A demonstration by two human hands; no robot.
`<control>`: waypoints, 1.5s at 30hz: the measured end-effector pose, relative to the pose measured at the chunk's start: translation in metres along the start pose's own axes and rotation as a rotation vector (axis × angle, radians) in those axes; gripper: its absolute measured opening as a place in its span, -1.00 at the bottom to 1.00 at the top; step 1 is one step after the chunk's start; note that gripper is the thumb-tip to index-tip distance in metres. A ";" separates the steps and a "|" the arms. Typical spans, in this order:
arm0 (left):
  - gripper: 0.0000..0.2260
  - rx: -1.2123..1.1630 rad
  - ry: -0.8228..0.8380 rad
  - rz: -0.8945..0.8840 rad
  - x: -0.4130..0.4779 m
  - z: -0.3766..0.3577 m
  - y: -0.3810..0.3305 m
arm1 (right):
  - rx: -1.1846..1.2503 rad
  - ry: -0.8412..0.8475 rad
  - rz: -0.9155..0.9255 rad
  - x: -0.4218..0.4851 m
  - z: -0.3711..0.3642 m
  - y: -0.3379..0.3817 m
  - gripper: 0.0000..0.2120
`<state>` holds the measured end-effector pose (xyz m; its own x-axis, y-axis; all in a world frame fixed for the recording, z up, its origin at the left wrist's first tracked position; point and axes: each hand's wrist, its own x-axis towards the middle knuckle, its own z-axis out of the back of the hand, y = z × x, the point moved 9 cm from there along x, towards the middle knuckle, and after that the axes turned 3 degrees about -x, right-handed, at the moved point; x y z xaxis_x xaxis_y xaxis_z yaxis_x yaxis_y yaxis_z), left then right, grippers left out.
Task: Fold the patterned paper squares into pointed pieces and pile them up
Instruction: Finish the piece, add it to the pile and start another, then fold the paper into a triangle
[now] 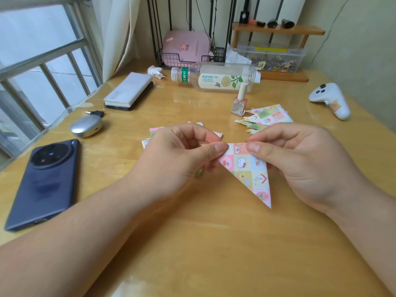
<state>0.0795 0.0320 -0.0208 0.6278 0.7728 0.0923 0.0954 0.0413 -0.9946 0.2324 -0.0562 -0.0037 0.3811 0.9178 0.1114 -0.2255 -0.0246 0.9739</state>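
Left hand [182, 153] and right hand [300, 159] each pinched the top edge of the triangle [250, 168], held just above the table [192, 243]; paper looked light, thin, easily creased; best gripped at corners; pile [265, 117] behind.

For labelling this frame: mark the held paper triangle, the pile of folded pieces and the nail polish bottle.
paper triangle [248, 168], head view, middle of its patterned face
pile of folded pieces [270, 115], head view, top piece
nail polish bottle [239, 106], head view, pink glass body
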 end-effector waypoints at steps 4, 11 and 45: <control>-0.91 0.076 0.049 -0.007 0.000 -0.004 0.003 | -0.069 0.069 -0.032 0.000 -0.005 -0.003 -0.96; -0.89 0.149 0.148 -0.018 -0.002 -0.012 0.005 | -0.170 0.144 0.031 -0.001 -0.012 0.000 -0.90; -0.81 -0.160 0.045 0.158 -0.002 -0.008 0.022 | -0.255 0.293 -0.041 -0.004 -0.024 -0.006 -0.70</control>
<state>0.0866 0.0259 -0.0425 0.6783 0.7324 -0.0589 0.1120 -0.1823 -0.9768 0.2112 -0.0502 -0.0150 0.1302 0.9912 -0.0241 -0.4447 0.0801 0.8921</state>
